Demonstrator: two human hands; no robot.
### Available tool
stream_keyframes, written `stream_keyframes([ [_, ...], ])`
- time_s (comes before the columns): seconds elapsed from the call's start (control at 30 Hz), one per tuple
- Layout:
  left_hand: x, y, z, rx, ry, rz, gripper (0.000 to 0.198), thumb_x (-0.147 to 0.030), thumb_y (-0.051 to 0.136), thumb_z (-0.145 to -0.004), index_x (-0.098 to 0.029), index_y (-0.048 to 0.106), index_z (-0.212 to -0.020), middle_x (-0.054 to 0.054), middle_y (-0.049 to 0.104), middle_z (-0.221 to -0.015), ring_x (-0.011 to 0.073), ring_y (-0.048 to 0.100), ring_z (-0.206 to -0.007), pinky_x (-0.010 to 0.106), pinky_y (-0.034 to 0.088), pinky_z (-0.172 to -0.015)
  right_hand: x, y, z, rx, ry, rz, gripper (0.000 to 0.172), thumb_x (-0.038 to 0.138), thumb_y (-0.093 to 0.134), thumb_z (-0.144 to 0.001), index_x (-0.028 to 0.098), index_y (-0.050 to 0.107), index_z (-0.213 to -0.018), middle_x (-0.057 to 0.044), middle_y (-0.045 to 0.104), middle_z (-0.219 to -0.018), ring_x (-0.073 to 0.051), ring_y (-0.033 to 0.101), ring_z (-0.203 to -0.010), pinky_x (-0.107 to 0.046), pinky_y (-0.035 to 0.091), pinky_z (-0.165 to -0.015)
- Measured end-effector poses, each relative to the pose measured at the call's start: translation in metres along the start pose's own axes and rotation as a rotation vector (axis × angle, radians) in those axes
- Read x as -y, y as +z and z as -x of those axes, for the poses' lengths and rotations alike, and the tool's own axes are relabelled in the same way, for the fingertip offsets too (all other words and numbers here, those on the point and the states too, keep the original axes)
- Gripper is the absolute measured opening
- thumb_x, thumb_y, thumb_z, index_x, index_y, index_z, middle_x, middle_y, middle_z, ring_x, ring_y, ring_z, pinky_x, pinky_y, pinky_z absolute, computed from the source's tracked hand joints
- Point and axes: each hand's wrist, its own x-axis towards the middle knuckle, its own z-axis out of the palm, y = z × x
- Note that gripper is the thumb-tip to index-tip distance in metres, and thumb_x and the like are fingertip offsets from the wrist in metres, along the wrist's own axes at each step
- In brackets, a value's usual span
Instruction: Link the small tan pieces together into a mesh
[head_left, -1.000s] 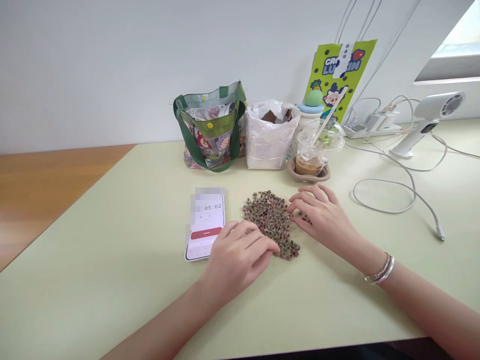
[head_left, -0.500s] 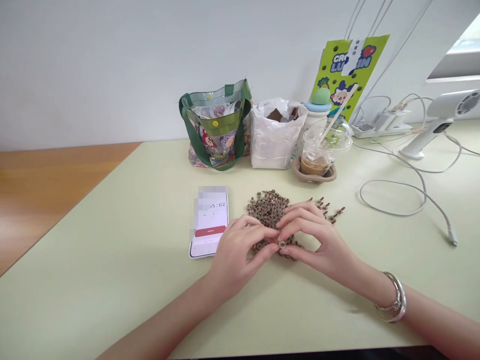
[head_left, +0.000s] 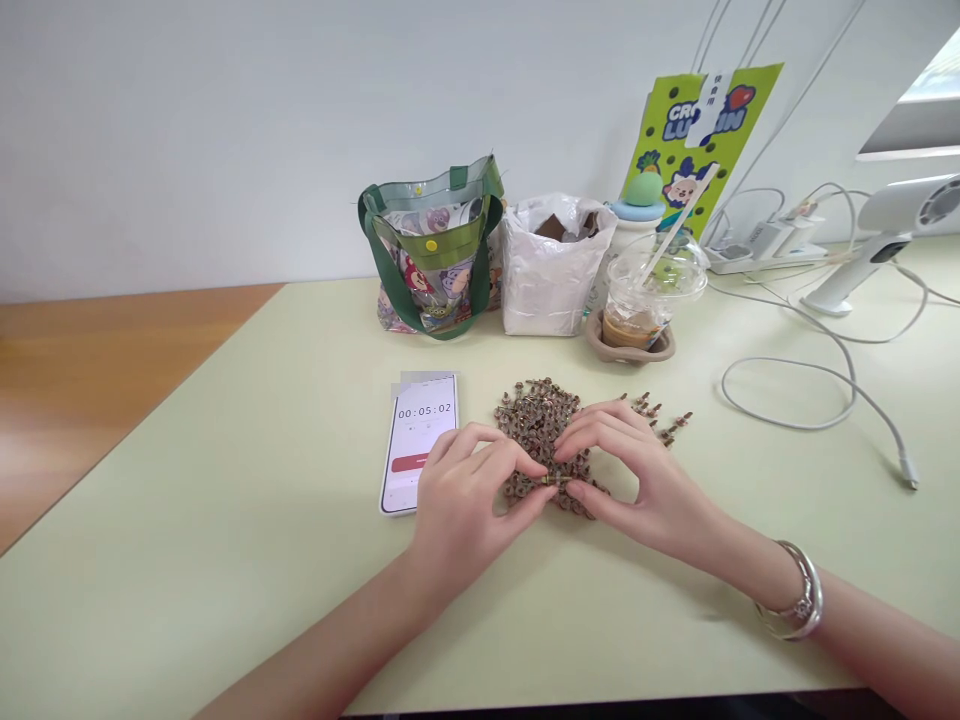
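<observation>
A heap of small brown and brass-coloured metal pieces point(head_left: 536, 420) lies on the pale green tabletop point(head_left: 225, 500), with a few strewn off to its right. My left hand point(head_left: 469, 490) and my right hand point(head_left: 637, 480) meet over the heap's front edge. Between their fingertips is one small brass-coloured piece point(head_left: 555, 481), which both hands pinch. Part of the heap is hidden under my fingers. Left of my left hand lies a phone point(head_left: 418, 440) showing a timer at 00:05:02, close to but apart from my hand.
Along the wall stand a clear green-handled tote bag point(head_left: 431, 250), a white plastic bag point(head_left: 547, 270) and a lidded iced drink cup point(head_left: 645, 300) on a saucer. To the right lie white cables, a power strip point(head_left: 765, 245) and a white fan point(head_left: 885, 225).
Both hands have moved from either side of the heap to meet at its front, now pinching one small piece. Some pieces have spread right of the heap. The view has shifted slightly.
</observation>
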Motion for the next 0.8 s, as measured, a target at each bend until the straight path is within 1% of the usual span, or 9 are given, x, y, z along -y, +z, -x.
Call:
stream_keyframes([
  [0.1, -0.0004, 0.0008, 0.0005, -0.036, 0.068, -0.026, 0.011, -0.021, 0.067, -0.073, -0.021, 0.057, -0.071, -0.008, 0.065, -0.066, 0.0151, 0.058, -0.077, 0.030, 0.037, -0.073, 0.0022, 0.0005, 0.0014, 0.046, -0.019, 0.016, 0.011, 0.022, 0.058, -0.078, 0.023, 0.056, -0.089, -0.003, 0.063, -0.094, -0.023, 0.049, -0.101, -0.044, 0.036, -0.091],
  [0.2, -0.0007, 0.0014, 0.0005, -0.048, 0.102, -0.035, 0.011, -0.019, 0.066, -0.074, -0.021, 0.057, -0.069, -0.008, 0.066, -0.064, 0.0151, 0.058, -0.077, 0.029, 0.037, -0.072, 0.0034, 0.0010, 0.0021, 0.075, -0.019, 0.027, 0.005, 0.027, 0.054, -0.083, 0.023, 0.056, -0.085, -0.003, 0.064, -0.091, -0.022, 0.050, -0.099, -0.044, 0.035, -0.090],
  [0.3, -0.0002, 0.0015, 0.0006, -0.042, 0.110, -0.040, 0.013, -0.021, 0.068, -0.073, -0.021, 0.056, -0.067, -0.009, 0.066, -0.065, 0.0147, 0.059, -0.077, 0.029, 0.037, -0.073, 0.0033, 0.0013, 0.0018, 0.089, 0.000, 0.044, 0.007, 0.026, 0.051, -0.085, 0.023, 0.057, -0.082, -0.002, 0.064, -0.089, -0.021, 0.050, -0.097, -0.043, 0.034, -0.089],
  [0.5, 0.0021, 0.0002, 0.0009, -0.020, 0.089, -0.035, 0.015, -0.025, 0.071, -0.072, -0.021, 0.058, -0.067, -0.010, 0.067, -0.066, 0.0151, 0.058, -0.078, 0.029, 0.036, -0.074, -0.0006, 0.0014, 0.0022, 0.053, -0.017, 0.060, 0.003, 0.027, 0.057, -0.082, 0.024, 0.058, -0.083, 0.000, 0.066, -0.087, -0.020, 0.051, -0.097, -0.041, 0.034, -0.089],
  [0.67, 0.0030, 0.0009, 0.0006, -0.001, 0.059, -0.050, 0.015, -0.029, 0.071, -0.073, -0.022, 0.058, -0.068, -0.009, 0.067, -0.066, 0.0156, 0.058, -0.078, 0.031, 0.035, -0.075, -0.0023, 0.0019, 0.0032, 0.004, -0.045, 0.104, 0.007, 0.025, 0.061, -0.079, 0.026, 0.059, -0.086, 0.002, 0.066, -0.086, -0.019, 0.052, -0.096, -0.039, 0.034, -0.089],
  [0.8, 0.0030, 0.0018, 0.0009, 0.007, 0.047, -0.059, 0.014, -0.029, 0.070, -0.073, -0.022, 0.059, -0.069, -0.009, 0.066, -0.066, 0.0149, 0.058, -0.078, 0.030, 0.035, -0.075, -0.0004, 0.0025, 0.0034, -0.048, -0.060, 0.163, 0.006, 0.025, 0.061, -0.078, 0.025, 0.059, -0.084, 0.003, 0.066, -0.083, -0.019, 0.052, -0.096, -0.039, 0.032, -0.089],
])
